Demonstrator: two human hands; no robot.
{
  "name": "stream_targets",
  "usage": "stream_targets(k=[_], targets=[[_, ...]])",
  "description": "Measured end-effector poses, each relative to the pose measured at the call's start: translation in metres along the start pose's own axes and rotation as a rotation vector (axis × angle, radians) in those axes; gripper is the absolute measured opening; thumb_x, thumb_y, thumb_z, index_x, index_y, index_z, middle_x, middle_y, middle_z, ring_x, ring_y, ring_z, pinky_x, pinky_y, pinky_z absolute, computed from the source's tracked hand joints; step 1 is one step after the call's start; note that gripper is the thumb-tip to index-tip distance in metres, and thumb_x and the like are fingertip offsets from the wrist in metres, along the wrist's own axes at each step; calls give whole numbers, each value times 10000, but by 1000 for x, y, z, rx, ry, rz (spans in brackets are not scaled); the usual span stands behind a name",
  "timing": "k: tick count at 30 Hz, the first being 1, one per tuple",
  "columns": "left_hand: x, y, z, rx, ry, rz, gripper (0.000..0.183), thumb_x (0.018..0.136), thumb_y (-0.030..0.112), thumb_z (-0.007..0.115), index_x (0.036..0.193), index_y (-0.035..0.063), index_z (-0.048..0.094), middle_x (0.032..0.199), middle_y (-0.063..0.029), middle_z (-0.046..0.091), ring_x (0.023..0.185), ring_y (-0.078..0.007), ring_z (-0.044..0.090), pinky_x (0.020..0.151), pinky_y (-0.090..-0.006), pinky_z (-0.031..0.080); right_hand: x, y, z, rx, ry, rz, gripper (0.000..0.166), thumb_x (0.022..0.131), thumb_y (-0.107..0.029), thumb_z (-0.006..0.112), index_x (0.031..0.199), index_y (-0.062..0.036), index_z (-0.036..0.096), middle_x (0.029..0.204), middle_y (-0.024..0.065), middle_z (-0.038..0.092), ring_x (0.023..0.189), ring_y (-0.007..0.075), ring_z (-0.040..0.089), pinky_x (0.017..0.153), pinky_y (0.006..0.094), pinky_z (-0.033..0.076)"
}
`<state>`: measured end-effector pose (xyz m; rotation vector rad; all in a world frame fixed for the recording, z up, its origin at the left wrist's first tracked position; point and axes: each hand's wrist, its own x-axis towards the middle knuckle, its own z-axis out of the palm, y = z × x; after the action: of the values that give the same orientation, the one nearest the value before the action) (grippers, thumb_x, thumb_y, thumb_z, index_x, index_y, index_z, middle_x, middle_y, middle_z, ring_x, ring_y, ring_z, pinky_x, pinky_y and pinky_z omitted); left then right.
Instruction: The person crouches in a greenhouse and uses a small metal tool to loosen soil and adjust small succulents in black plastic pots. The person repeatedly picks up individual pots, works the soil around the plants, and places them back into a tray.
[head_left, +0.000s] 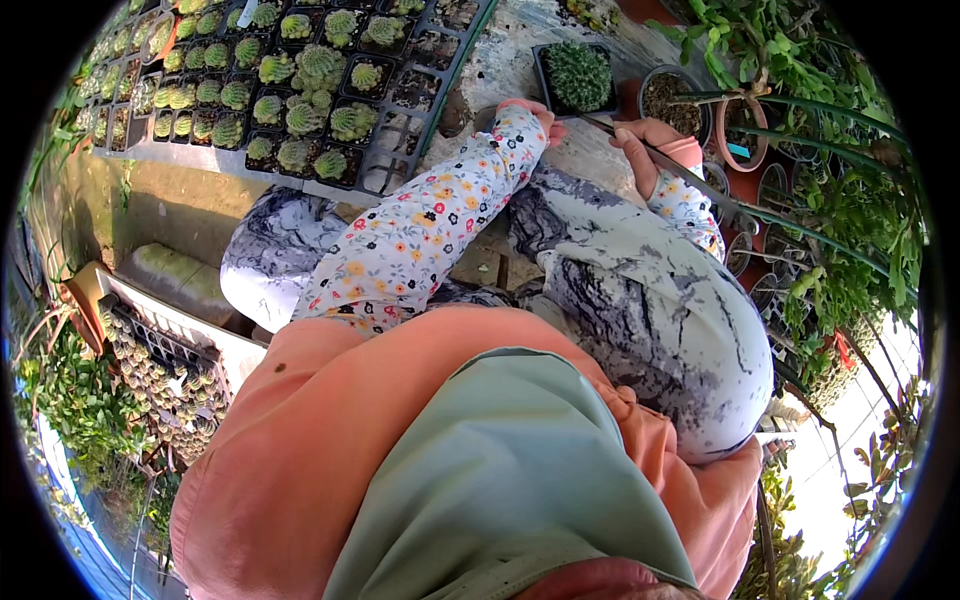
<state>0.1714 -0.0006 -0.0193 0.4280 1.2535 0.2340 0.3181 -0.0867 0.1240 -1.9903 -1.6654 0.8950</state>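
Observation:
A spiny green cactus (579, 75) fills a square black plastic pot (541, 73) in front of me. My right hand (646, 152) grips long metal tweezers (694, 180), whose thin end reaches to the pot's near edge. My left hand (546, 124) is beside the pot's near left corner, its fingers bent and partly hidden by the floral sleeve; whether it holds anything does not show. Left of it stands a black tray (439, 90) with small cacti (366, 76) in square cells, several other cells holding only soil or nothing.
To the right are a round pot of soil (664, 97), a terracotta-coloured pot (742, 139) and leafy plants (787, 56) with long stems reaching towards my right arm. A crate of small cacti (169, 375) lies at the lower left. My knees flank the work area.

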Motion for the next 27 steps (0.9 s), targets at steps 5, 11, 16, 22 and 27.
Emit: stream_targets(k=[5,11,16,22,27], targets=[[5,-4,-3,124,3,69,228,925,23,560,1119,-97,571,955,-193,700,711,-233,707,543,-316,589,7,6,15,21,92,35,225,927,-211,607,873,5,638,731,141,640,679,232,628,610,338,475],[9,-9,-9,109,-13,83,236,926,41,568,1127,-82,572,951,-172,705,713,-215,704,535,-301,573,11,-6,12,151,51,195,249,952,-207,575,964,32,644,855,157,706,839,180,677,735,290,506],[9,-7,-7,110,-17,26,331,938,49,531,1236,-91,500,1031,-211,676,777,-259,702,604,-332,593,14,15,26,175,117,42,223,938,-197,589,916,17,648,762,109,687,677,184,656,599,318,492],[5,-9,-11,148,-36,104,291,927,77,591,1186,-53,570,954,-139,707,742,-193,695,577,-290,569,5,8,17,338,193,52,232,932,-188,606,874,31,660,765,114,697,695,151,655,626,295,504],[13,-11,-17,147,-54,88,287,927,93,598,1175,-51,578,974,-148,695,766,-197,688,602,-300,572,12,5,22,246,92,28,211,931,-179,608,879,18,664,774,102,694,701,155,652,639,294,504]])
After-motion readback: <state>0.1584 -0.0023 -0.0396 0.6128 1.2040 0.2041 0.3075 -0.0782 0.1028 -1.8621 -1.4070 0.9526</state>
